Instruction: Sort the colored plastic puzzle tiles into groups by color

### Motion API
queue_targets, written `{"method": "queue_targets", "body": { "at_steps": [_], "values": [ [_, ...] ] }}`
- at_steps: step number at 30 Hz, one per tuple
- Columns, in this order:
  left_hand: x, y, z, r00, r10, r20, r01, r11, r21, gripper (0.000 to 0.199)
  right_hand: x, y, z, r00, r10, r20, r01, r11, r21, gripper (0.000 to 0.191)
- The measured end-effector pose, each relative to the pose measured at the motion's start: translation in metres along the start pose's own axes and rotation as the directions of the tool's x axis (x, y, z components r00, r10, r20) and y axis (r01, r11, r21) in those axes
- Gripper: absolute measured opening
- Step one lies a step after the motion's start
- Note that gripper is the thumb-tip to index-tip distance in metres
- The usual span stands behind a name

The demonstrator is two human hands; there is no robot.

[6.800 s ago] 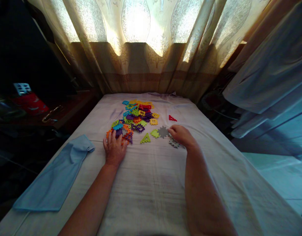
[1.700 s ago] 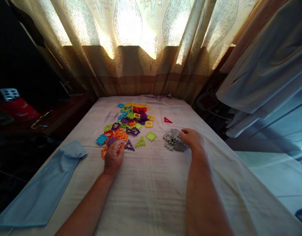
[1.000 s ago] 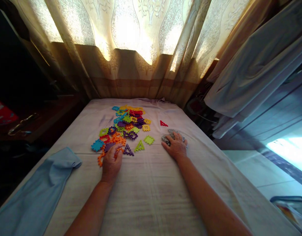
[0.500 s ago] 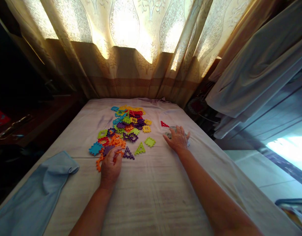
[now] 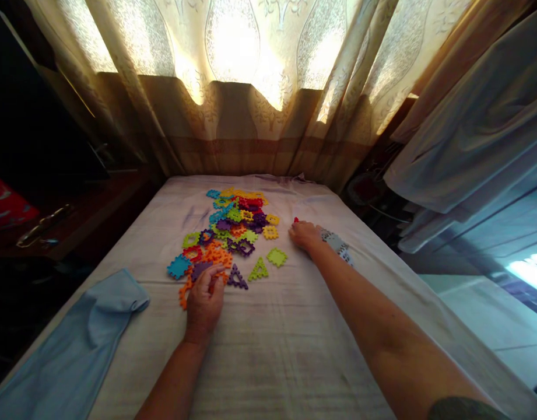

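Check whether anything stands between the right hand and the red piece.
Nothing visible does: a bit of the red piece shows just beyond the right hand, which hides any rest of it; contact can't be told. The grey toothed pieces lie to the hand's right, out of that path.

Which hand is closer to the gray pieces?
The right. The right hand is just beside the gray pieces, on their left. The left hand is much farther away, over by the orange pieces.
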State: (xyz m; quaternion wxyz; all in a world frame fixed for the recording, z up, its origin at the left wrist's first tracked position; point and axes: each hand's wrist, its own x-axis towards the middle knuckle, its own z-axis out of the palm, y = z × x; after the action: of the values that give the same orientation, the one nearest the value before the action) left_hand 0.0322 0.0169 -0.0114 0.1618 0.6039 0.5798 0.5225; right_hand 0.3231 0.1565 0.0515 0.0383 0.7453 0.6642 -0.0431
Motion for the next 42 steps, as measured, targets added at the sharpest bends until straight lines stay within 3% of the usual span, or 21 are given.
{"method": "queue_targets", "body": {
  "at_steps": [3, 7, 10, 12, 18, 23, 24, 26, 28, 30, 35, 42],
  "values": [
    [0.0, 0.0, 0.0, 1.0, -0.006, 0.004, 0.006, 1.0, -0.01, 0.028, -0.006, -0.009, 0.006, 0.999, -0.028, -0.043, 0.03, 0.999, 0.038, 0.042],
    [-0.001, 0.001, 0.0, 1.0, -0.011, 0.012, 0.012, 1.0, -0.017, 0.028, -0.004, -0.004, 0.009, 0.984, 0.104, -0.144, -0.095, 0.993, 0.072, 0.045],
    [-0.001, 0.0, 0.0, 1.0, -0.017, 0.007, 0.017, 1.0, -0.012, 0.029, 0.006, 0.004, 0.003, 0.979, 0.193, -0.07, -0.188, 0.979, 0.079, 0.047],
    [-0.001, 0.0, 0.0, 1.0, -0.017, 0.004, 0.017, 1.0, -0.011, 0.028, 0.014, 0.006, -0.003, 0.981, 0.19, -0.027, -0.188, 0.98, 0.071, 0.044],
    [0.0, 0.0, -0.001, 1.0, -0.007, 0.015, 0.007, 1.0, -0.002, 0.028, 0.014, -0.01, -0.009, 0.993, 0.11, -0.041, -0.107, 0.991, 0.074, 0.039],
    [0.0, 0.002, -0.002, 1.0, -0.013, 0.021, 0.013, 1.0, 0.013, 0.028, 0.002, -0.027, -0.006, 0.971, -0.197, -0.137, 0.216, 0.966, 0.141, 0.042],
    [0.0, 0.002, -0.002, 1.0, -0.015, 0.022, 0.015, 1.0, 0.012, 0.029, 0.004, -0.024, -0.006, 0.968, -0.193, -0.162, 0.217, 0.965, 0.148, 0.044],
    [0.0, 0.002, -0.002, 1.0, -0.016, 0.017, 0.016, 1.0, 0.008, 0.029, 0.013, -0.008, -0.008, 0.983, -0.057, -0.172, 0.083, 0.986, 0.146, 0.048],
    [0.0, 0.002, -0.002, 1.0, -0.012, 0.008, 0.012, 1.0, 0.006, 0.029, 0.028, 0.019, -0.012, 0.986, 0.146, -0.078, -0.136, 0.983, 0.124, 0.049],
    [0.0, 0.004, -0.001, 1.0, -0.006, 0.002, 0.006, 1.0, 0.006, 0.028, 0.041, 0.049, -0.015, 0.97, 0.243, -0.005, -0.241, 0.965, 0.104, 0.047],
    [-0.001, 0.006, -0.003, 1.0, 0.005, 0.028, -0.006, 0.999, 0.031, 0.028, 0.064, 0.103, -0.009, 0.931, 0.361, 0.05, -0.364, 0.93, 0.057, 0.041],
    [-0.002, 0.005, -0.007, 0.999, 0.012, 0.04, -0.015, 0.997, 0.076, 0.027, 0.092, 0.127, 0.009, 0.907, 0.42, 0.012, -0.42, 0.905, 0.06, 0.048]
  ]
}}
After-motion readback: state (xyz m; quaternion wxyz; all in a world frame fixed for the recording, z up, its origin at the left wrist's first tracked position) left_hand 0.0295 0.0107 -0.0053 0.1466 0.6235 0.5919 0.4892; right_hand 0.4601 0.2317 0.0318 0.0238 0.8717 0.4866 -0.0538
